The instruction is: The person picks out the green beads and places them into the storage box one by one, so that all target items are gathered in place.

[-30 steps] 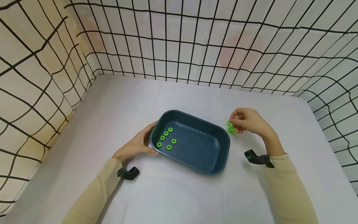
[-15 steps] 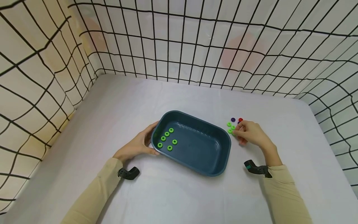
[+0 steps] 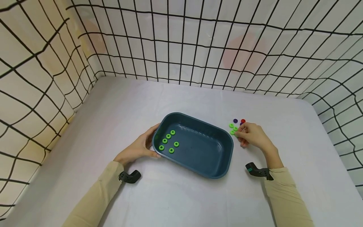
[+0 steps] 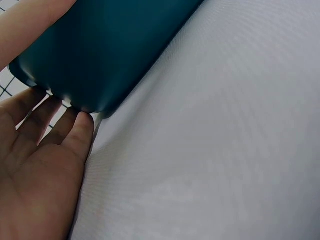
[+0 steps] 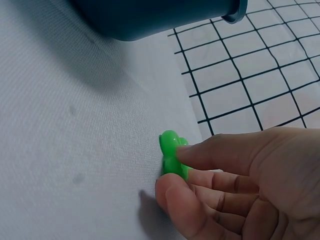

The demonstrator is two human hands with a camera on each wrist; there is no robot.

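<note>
A dark blue plastic tub [image 3: 199,153] stands at an angle on the white table, with several green rings [image 3: 165,141] lying in its left part. My left hand [image 3: 136,147] holds the tub's left end, thumb by the near rim and fingers along the outer wall. Right of the tub, my right hand [image 3: 256,136] pinches a small green ring [image 5: 171,150] between thumb and finger, low over the table. More green rings [image 3: 231,125] lie beside those fingertips. The fingers partly cover this little group.
Just beyond the right hand lie a purple ring [image 3: 235,120] and a red ring [image 3: 243,121], with another purple piece half hidden. Black wire mesh [image 3: 181,44] borders the table at the back and both sides.
The right hand has shifted slightly toward the near side, uncovering the purple and red rings, and its fingers have come to a green ring. Left hand and tub stay put.
</note>
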